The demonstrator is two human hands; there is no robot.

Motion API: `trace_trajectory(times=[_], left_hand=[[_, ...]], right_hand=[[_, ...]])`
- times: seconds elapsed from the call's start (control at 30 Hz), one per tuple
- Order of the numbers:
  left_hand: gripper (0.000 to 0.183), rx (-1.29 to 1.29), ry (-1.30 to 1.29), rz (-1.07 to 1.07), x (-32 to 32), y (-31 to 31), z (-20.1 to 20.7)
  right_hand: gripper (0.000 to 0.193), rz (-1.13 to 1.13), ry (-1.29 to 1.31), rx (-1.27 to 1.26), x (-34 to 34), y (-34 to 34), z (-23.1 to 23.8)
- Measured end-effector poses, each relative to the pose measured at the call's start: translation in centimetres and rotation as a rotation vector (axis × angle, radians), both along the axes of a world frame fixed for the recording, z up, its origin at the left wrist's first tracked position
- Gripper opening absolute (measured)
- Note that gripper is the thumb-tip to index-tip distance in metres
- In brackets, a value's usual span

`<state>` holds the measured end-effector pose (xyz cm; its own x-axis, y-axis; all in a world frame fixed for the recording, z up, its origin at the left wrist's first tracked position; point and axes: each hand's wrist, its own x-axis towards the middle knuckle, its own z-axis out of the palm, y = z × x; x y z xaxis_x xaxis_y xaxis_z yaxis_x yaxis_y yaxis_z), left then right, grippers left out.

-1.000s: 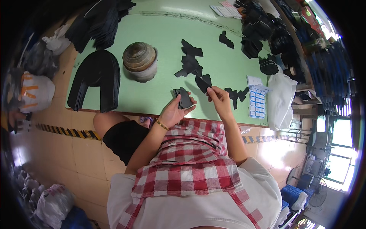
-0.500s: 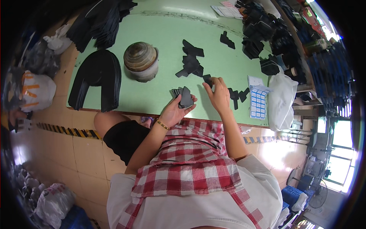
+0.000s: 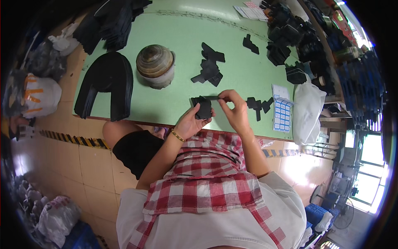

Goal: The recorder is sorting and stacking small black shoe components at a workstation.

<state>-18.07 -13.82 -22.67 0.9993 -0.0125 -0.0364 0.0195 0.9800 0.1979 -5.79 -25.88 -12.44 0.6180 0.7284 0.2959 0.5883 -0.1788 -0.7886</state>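
My left hand is closed around a small stack of flat black cut pieces, held above the near edge of the green table. A further black piece is pinched between the thumb and fingers of my right hand; its left end meets the stack. Beyond my hands lies a loose heap of similar black pieces. More such pieces lie to the right of my right hand. A single one rests farther back.
On the green table stand a pot-like container with a ringed, domed top and a stack of black U-shaped sheets. At right are a sheet of blue-bordered labels, a white plastic bag and piled black parts.
My right hand has picked up a black piece from the table and drawn it left and nearer to the stack in my left hand, which stays about where it was.
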Motion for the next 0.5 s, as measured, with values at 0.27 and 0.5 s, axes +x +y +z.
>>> trace_trajectory(times=[0.27, 0.5], left_hand=[[0.041, 0.076, 0.057, 0.006, -0.2, 0.0, 1.5], [0.037, 0.093, 0.064, 0.038, -0.2, -0.2, 1.4]], right_hand=[[0.035, -0.065, -0.221, -0.227, 2.8, 0.9, -2.7], [0.050, -0.212, -0.371, -0.259, 5.7, 4.8, -5.0]])
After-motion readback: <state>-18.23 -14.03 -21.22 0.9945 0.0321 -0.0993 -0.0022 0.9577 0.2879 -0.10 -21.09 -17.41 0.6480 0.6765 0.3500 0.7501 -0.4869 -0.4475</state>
